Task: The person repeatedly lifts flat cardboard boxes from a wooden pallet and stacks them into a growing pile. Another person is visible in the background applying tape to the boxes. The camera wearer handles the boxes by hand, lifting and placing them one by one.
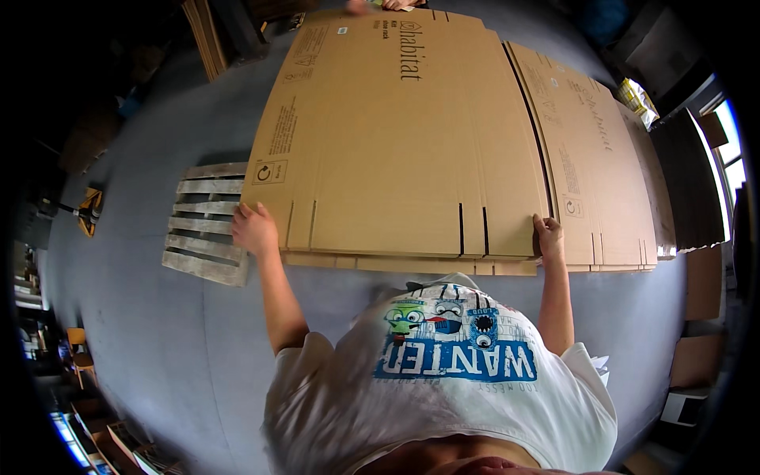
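Note:
A large flat cardboard box blank [380, 150], brown with black print and dark slots, spans the middle of the view on top of other flat blanks. My left hand [256, 229] is closed around its near left edge, thumb underneath or hidden, fingers on the board. At the near right corner my right hand [548, 236] pinches the same blank's edge. Across from me, another person's hands [388, 5] are at the far edge, partly cut off by the frame. Lower blanks [412, 264] peek out beneath the near edge.
To the right lies a second stack of printed flat cardboard [602, 174], close against the first. A slatted wooden pallet [207, 218] rests on the grey floor at left. Farther left are a yellow pallet jack [90, 212] and a chair [79, 352]. Dark stacked boards [693, 178] stand at far right.

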The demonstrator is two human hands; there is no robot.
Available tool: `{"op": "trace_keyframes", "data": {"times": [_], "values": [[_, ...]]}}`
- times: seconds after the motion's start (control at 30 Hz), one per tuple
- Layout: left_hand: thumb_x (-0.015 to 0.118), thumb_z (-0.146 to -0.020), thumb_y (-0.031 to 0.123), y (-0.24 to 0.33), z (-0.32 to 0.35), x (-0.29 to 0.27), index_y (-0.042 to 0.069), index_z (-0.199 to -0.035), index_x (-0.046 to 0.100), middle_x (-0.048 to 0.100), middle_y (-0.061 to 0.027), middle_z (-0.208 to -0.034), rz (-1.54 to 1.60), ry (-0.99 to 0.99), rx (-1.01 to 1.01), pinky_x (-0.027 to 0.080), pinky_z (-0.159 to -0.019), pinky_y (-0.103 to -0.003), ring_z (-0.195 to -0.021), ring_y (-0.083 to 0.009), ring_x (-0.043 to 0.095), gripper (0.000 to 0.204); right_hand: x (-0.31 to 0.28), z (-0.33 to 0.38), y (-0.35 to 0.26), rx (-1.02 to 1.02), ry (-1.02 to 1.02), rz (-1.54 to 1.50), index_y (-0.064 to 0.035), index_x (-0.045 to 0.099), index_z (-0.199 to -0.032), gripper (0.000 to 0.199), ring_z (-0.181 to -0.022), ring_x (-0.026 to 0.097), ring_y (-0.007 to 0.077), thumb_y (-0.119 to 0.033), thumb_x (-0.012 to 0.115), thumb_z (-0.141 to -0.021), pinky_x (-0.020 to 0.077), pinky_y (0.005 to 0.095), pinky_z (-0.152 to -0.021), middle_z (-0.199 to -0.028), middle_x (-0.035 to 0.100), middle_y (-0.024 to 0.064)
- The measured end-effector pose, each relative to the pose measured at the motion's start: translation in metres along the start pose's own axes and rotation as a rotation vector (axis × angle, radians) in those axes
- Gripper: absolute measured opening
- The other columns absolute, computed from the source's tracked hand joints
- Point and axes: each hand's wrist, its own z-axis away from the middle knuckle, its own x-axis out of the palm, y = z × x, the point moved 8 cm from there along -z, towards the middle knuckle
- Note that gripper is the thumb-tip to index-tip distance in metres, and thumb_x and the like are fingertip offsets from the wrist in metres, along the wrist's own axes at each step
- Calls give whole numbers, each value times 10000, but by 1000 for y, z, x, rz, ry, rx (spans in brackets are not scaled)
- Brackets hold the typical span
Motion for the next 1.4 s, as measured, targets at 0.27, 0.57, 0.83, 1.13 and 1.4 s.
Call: {"op": "trace_keyframes", "data": {"times": [0.27, 0.57, 0.83, 1.13, 1.4], "values": [[586, -835, 338, 1, 0, -2, 46, -1090, 582, 586, -101, -1145, 1, -6, -17, 451, -825, -421, -1004, -290, 567, 388, 2, 5, -4, 12, -2, -35, 0, 617, -746, 358, -578, 493, 94, -345, 664, -827, 417, 266, -539, -612, 546, 25], [583, -839, 344, -1, 4, -2, 47, -1094, 578, 595, -100, -1118, 0, 13, -3, 454, -815, -429, -997, -293, 568, 392, 1, 10, -6, 79, -76, -161, -5, 602, -758, 308, -584, 499, 85, -297, 653, -843, 412, 254, -532, -647, 554, 9], [486, -885, 452, 7, -53, 6, 3, -987, 613, 644, -183, -929, -46, -394, 110, 486, -762, -470, -873, -362, 615, 478, -41, 15, -66, 122, -181, -707, 20, 626, -869, 222, -596, 527, 84, -202, 616, -872, 417, 238, -531, -687, 570, 5], [682, -835, 180, 110, 1, 24, -52, -1263, 473, 516, -107, -1264, 1411, -1097, -306, 362, -991, -305, -1170, -177, 455, 530, -295, -22, -96, -233, -43, -729, 3, 620, -1037, 293, -718, 602, 112, -229, 635, -859, 526, 245, -598, -887, 643, 45], [606, -874, 100, 507, 176, -45, 1, -1000, 603, 634, -63, -838, 1723, -1230, -113, 463, -610, -280, -702, -148, 575, 160, -251, -4, 20, -87, -57, -894, -25, 351, -1306, 647, -796, 653, 202, -546, 387, -924, 536, 253, -636, -1194, 575, 164]]}}
